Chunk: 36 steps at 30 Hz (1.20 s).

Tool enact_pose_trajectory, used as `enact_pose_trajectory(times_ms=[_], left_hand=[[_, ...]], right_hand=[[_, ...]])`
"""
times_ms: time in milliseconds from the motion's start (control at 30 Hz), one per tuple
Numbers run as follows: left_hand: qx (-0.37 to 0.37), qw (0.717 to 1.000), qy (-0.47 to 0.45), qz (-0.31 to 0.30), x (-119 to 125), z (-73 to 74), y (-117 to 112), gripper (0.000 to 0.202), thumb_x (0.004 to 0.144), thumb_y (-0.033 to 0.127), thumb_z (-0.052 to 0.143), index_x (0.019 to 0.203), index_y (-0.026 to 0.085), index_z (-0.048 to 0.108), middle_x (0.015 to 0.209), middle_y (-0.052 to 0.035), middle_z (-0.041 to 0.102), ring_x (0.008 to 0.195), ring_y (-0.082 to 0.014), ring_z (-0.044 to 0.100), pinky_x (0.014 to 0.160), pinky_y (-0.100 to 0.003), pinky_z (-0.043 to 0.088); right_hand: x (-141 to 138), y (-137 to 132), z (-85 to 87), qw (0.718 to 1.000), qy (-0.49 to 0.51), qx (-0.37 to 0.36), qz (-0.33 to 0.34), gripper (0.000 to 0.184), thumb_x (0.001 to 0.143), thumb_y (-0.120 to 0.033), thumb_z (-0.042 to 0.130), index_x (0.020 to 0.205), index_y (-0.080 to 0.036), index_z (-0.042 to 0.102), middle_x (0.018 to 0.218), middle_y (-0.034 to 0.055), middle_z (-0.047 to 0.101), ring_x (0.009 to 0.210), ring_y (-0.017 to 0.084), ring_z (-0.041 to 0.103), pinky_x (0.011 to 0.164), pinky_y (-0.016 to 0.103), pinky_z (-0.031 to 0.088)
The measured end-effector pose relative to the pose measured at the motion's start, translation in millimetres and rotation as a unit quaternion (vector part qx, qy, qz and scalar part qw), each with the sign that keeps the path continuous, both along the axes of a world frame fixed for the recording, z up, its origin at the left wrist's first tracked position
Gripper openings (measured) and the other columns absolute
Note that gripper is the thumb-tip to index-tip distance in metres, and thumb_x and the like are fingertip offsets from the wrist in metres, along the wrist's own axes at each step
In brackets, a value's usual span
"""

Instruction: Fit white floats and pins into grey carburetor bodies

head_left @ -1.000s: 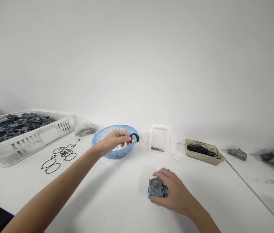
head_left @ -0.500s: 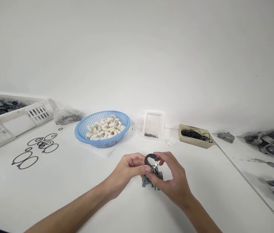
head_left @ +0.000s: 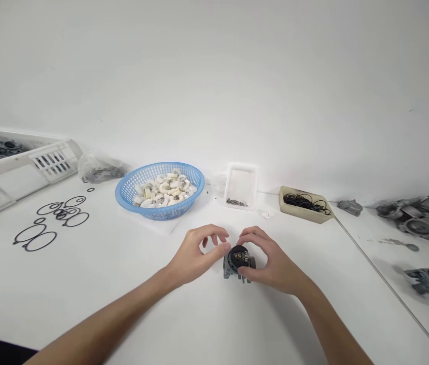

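A grey metal carburetor body (head_left: 231, 270) stands on the white table before me, its upper side towards me. Lying in its top is a black C-shaped float (head_left: 233, 252), with small brass parts visible inside the ring. My right hand (head_left: 271, 258) spans the float from the right, thumb at its near edge and fingertips at its far edge. Just left of the carburetor, my left hand (head_left: 195, 253) has its fingers curved and apart, holding nothing; its thumb tip is close to the float's edge.
Behind are a blue basket (head_left: 123, 203) of whitish C-shaped floats, a white tray (head_left: 252, 185) with small pins and a yellowish box (head_left: 306, 215) of black rubber rings. Loose O-rings (head_left: 41, 241) and a white crate (head_left: 16, 175) lie left; more carburetor parts (head_left: 422, 223) lie right.
The black float, upright between both hands before, now lies flat in the carburetor. My left hand has drawn back from it, and my right hand has spread around it.
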<state>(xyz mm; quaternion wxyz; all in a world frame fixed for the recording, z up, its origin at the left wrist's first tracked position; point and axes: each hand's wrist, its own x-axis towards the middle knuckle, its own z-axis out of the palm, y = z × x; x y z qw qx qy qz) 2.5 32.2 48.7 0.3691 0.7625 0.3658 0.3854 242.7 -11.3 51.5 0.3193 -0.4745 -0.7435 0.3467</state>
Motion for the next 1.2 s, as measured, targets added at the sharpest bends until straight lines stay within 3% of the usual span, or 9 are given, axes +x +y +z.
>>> enact_pose_trajectory(times_ms=[200, 400, 567, 667, 800, 967, 1067, 1200], left_hand=[[0.093, 0.989, 0.084, -0.076, 5, -9.7, -7, 0.036, 0.087, 0.031, 0.076, 0.122, 0.025, 0.071, 0.119, -0.0059, 0.072, 0.109, -0.0265, 0.065, 0.094, -0.039, 0.052], [0.132, 0.982, 0.110, -0.078, 6, -20.3, -8, 0.037, 0.085, 0.033, 0.080, 0.120, 0.023, 0.072, 0.119, -0.0062, 0.072, 0.108, -0.0272, 0.066, 0.094, -0.039, 0.054], [0.115, 0.986, 0.100, -0.074, 8, -24.4, -7, 0.036, 0.085, 0.032, 0.080, 0.119, 0.023, 0.073, 0.119, -0.0067, 0.072, 0.107, -0.0271, 0.067, 0.094, -0.039, 0.055], [0.107, 0.987, 0.095, -0.067, 10, -27.8, -6, 0.036, 0.083, 0.033, 0.082, 0.116, 0.022, 0.074, 0.116, -0.0077, 0.073, 0.105, -0.0283, 0.067, 0.092, -0.040, 0.055], [0.109, 0.987, 0.092, -0.072, 9, -31.0, -4, 0.036, 0.081, 0.035, 0.083, 0.114, 0.022, 0.075, 0.112, -0.0068, 0.074, 0.102, -0.0279, 0.068, 0.089, -0.038, 0.056], [0.125, 0.984, 0.104, -0.068, 7, -31.8, -6, 0.036, 0.084, 0.039, 0.079, 0.115, 0.023, 0.074, 0.110, -0.0049, 0.073, 0.100, -0.0254, 0.068, 0.089, -0.036, 0.056], [0.134, 0.981, 0.122, -0.067, 7, -32.3, -6, 0.037, 0.085, 0.041, 0.078, 0.116, 0.022, 0.074, 0.111, -0.0050, 0.073, 0.100, -0.0257, 0.068, 0.091, -0.036, 0.056], [0.143, 0.978, 0.132, -0.068, 8, -34.0, -4, 0.036, 0.086, 0.044, 0.077, 0.115, 0.023, 0.074, 0.110, -0.0046, 0.072, 0.100, -0.0254, 0.068, 0.091, -0.036, 0.056]], right_hand=[[0, 1, -4.3, 1.000, -0.011, -0.021, 0.016, 0.029, 0.084, -0.024, 0.075, 0.112, -0.029, 0.068, 0.128, 0.0043, 0.057, 0.121, 0.025, 0.058, 0.092, 0.035, 0.059], [17, 9, -6.2, 0.999, -0.016, 0.026, -0.011, 0.040, 0.089, -0.035, 0.069, 0.128, -0.029, 0.059, 0.132, 0.0040, 0.059, 0.128, 0.025, 0.055, 0.115, 0.046, 0.045], [34, 26, -24.9, 0.981, -0.050, 0.080, -0.170, 0.024, 0.096, -0.041, 0.056, 0.110, -0.023, 0.064, 0.118, 0.0065, 0.067, 0.108, 0.024, 0.065, 0.096, 0.042, 0.056], [36, 40, -29.7, 0.966, -0.122, 0.102, -0.205, 0.027, 0.097, -0.042, 0.050, 0.103, -0.021, 0.065, 0.112, 0.0081, 0.069, 0.098, 0.023, 0.067, 0.084, 0.037, 0.057], [30, 79, -14.2, 0.951, -0.228, 0.110, -0.179, 0.025, 0.099, -0.038, 0.050, 0.100, -0.020, 0.068, 0.109, 0.0078, 0.070, 0.092, 0.023, 0.065, 0.080, 0.036, 0.053], [11, 154, 11.3, 0.910, -0.389, 0.078, -0.116, 0.014, 0.100, -0.024, 0.060, 0.098, -0.019, 0.073, 0.107, 0.0071, 0.071, 0.099, 0.022, 0.065, 0.089, 0.035, 0.051], [-6, 189, 16.1, 0.879, -0.466, 0.041, -0.092, 0.017, 0.103, -0.032, 0.067, 0.105, -0.015, 0.071, 0.109, 0.0067, 0.070, 0.100, 0.021, 0.067, 0.091, 0.039, 0.056], [-24, 214, 13.7, 0.838, -0.537, 0.008, -0.095, 0.024, 0.104, -0.037, 0.068, 0.116, -0.015, 0.069, 0.116, 0.0080, 0.068, 0.102, 0.022, 0.068, 0.093, 0.042, 0.059]])
